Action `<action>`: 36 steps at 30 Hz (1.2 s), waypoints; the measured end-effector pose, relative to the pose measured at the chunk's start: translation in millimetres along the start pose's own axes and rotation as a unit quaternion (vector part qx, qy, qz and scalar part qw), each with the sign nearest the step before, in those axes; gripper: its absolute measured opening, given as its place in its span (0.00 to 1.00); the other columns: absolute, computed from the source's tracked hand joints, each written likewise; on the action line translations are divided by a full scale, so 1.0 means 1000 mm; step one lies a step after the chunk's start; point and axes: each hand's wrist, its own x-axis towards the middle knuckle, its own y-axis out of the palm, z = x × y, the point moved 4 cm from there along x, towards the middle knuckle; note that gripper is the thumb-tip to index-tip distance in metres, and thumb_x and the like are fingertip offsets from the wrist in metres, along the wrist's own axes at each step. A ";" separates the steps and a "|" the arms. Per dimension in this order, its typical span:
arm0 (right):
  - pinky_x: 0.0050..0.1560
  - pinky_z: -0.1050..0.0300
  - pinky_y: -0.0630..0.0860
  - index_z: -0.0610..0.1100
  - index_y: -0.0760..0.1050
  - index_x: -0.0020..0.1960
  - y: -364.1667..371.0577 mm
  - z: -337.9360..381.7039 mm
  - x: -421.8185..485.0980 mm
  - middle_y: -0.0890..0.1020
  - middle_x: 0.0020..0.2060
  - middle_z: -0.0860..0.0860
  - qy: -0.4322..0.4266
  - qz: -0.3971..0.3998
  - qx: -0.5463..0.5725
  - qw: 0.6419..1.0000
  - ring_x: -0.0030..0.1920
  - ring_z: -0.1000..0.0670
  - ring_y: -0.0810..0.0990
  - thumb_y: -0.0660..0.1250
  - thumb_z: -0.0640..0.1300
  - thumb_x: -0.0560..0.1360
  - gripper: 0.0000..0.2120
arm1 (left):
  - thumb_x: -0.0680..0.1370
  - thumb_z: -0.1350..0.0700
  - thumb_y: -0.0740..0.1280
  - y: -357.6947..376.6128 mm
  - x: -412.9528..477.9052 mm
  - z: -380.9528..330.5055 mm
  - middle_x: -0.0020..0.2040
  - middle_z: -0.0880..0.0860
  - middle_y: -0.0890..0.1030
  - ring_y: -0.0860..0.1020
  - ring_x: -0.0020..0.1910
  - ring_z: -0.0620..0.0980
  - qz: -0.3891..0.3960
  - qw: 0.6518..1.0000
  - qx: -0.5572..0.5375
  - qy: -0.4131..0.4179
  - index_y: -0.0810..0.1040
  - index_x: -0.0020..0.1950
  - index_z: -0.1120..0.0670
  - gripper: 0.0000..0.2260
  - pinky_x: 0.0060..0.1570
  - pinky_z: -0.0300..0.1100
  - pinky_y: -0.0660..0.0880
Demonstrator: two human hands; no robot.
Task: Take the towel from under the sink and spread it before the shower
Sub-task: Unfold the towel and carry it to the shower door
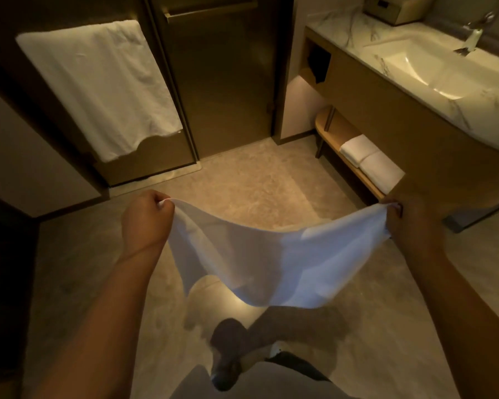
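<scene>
White cloth, the towel [271, 254], hangs spread in the air between two hands. The left hand [146, 220] pinches one upper corner, its fingers curled tight on the fabric. The right hand [412, 226] clamps the opposite upper corner in the same way. The hands are well apart and roughly level, and the upper edge sags in a shallow curve between them. From both grip points the towel drops toward the person, with its lower edge over the pale stone floor [242, 180]. Whether that edge touches the floor cannot be told. Just beyond the right hand, a low wooden shelf [339, 128] carries two folded towels [369, 162], side by side and touching. Above and beyond that shelf, a white basin [432, 67] is set in a marble counter, with a tap [473, 36] at its far rim. Well beyond the left hand, a large hanging towel [98, 87] drapes over a dark panel. A dark door [219, 82] with a bar handle stands just beside it, far beyond the gap between the two hands.
</scene>
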 end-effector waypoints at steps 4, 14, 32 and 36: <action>0.49 0.51 0.71 0.37 0.79 0.54 0.008 -0.011 0.025 0.80 0.47 0.39 -0.026 0.031 0.006 0.999 0.49 0.38 0.77 0.58 0.34 0.76 0.13 | 0.78 0.60 0.61 0.010 -0.006 -0.013 0.48 0.60 0.81 0.78 0.48 0.58 0.004 1.000 0.002 -0.008 0.80 0.55 0.60 0.10 0.52 0.55 0.76; 0.54 0.41 0.76 0.38 0.79 0.54 0.036 -0.012 0.073 0.81 0.49 0.39 -0.039 0.047 0.022 0.998 0.49 0.40 0.79 0.60 0.35 0.77 0.10 | 0.78 0.59 0.63 0.027 0.017 -0.017 0.47 0.59 0.80 0.76 0.45 0.54 -0.019 0.999 0.015 -0.034 0.79 0.55 0.59 0.09 0.46 0.49 0.74; 0.38 0.60 0.67 0.50 0.80 0.51 0.163 0.069 0.291 0.80 0.46 0.51 -0.041 0.084 -0.034 0.995 0.42 0.53 0.75 0.62 0.43 0.77 0.08 | 0.77 0.56 0.63 0.107 0.264 -0.036 0.37 0.46 0.77 0.72 0.34 0.39 -0.002 0.999 0.011 -0.036 0.80 0.48 0.52 0.07 0.29 0.36 0.65; 0.37 0.62 0.66 0.51 0.79 0.51 0.185 0.078 0.334 0.79 0.45 0.53 -0.033 0.076 -0.035 0.996 0.42 0.55 0.75 0.63 0.45 0.77 0.07 | 0.76 0.56 0.63 0.121 0.318 -0.051 0.38 0.47 0.79 0.75 0.36 0.45 0.017 0.999 0.024 -0.017 0.80 0.46 0.51 0.06 0.33 0.40 0.68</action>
